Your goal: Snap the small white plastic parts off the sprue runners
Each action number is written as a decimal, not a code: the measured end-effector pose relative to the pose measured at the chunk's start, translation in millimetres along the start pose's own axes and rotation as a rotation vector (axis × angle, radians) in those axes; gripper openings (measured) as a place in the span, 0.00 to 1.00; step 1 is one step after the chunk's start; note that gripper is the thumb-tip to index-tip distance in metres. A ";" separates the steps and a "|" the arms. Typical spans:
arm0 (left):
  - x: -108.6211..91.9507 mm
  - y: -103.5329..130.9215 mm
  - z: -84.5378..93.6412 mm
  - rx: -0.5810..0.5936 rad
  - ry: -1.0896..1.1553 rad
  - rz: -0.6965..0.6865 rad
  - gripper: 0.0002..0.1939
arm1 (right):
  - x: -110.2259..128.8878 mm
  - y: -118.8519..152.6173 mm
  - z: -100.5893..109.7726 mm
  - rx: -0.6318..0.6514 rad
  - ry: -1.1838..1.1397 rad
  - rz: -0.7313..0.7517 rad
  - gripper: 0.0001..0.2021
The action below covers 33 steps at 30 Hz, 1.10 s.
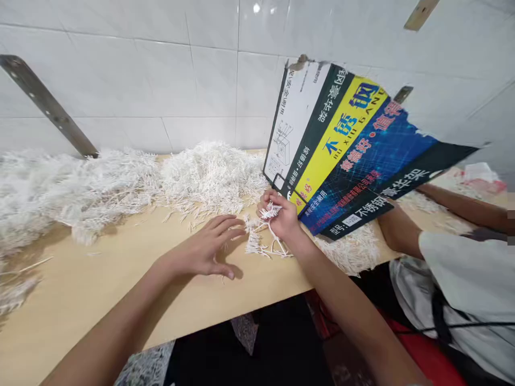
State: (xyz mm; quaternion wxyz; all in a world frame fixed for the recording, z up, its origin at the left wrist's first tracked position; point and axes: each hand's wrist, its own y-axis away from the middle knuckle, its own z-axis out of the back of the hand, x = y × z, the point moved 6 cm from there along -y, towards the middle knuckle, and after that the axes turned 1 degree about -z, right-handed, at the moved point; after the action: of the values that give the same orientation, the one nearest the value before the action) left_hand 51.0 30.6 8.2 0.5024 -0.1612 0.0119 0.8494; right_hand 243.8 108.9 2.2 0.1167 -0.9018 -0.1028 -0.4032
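My right hand is closed around a small bunch of white branched plastic pieces, whose spiky ends poke out above the fingers. More thin white strands and spiky bits lie just below it on the tabletop. Close by on the left, my left hand hovers low over the wood with its fingers apart and nothing in it. A printed cardboard panel stands upright right behind my right hand; whether the two touch, I cannot tell.
Heaps of white spiky pieces line the back of the wooden table along a tiled wall. Another person's arm reaches in behind the panel at right. A metal bracket slants down the wall at left.
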 end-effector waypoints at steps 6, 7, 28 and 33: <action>33.3 1.5 -10.7 -0.183 -0.208 0.188 0.40 | 1.8 1.8 1.6 -0.031 0.025 0.018 0.07; 39.7 3.4 -4.6 -0.269 -0.267 0.257 0.33 | 1.6 1.7 0.9 -0.026 0.034 0.028 0.07; 22.3 -1.3 0.8 -0.744 0.622 0.471 0.13 | -17.6 16.3 -36.6 0.062 0.753 0.142 0.12; 24.7 -5.8 -3.7 -0.595 0.628 0.416 0.14 | -10.8 19.3 -34.0 0.016 0.802 0.174 0.11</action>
State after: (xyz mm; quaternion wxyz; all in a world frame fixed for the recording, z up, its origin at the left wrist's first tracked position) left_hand 46.0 53.8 -1.5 0.2261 -0.5411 -0.0486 0.8085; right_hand 218.2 79.6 13.6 0.1882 -0.6776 0.0241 -0.7106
